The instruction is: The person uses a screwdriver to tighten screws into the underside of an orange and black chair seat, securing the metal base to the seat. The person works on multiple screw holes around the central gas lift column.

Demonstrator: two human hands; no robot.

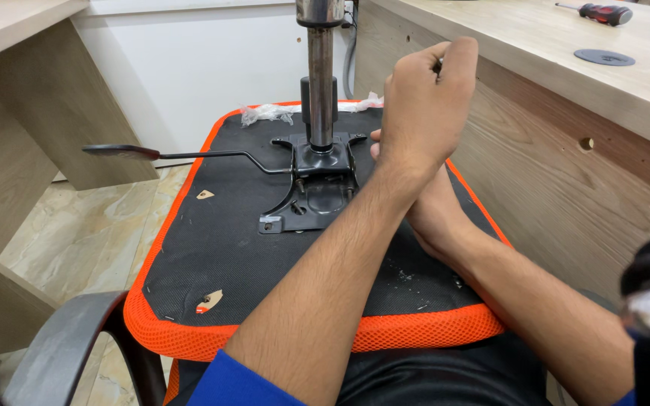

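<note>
A chair seat (220,248) lies upside down in front of the person, black underneath with an orange edge. A black metal plate (314,192) sits on it, with a shiny metal pole (320,90) standing up in its middle and a thin lever (189,156) sticking out to the side. So the plate is on the seat already. The left hand (426,105) is a closed fist raised beside the pole, gripping something small and thin that I cannot make out. The right hand (430,214) rests on the seat behind the left arm, so I cannot tell its grip. A screwdriver (603,13) lies on the desk (536,53), well apart.
</note>
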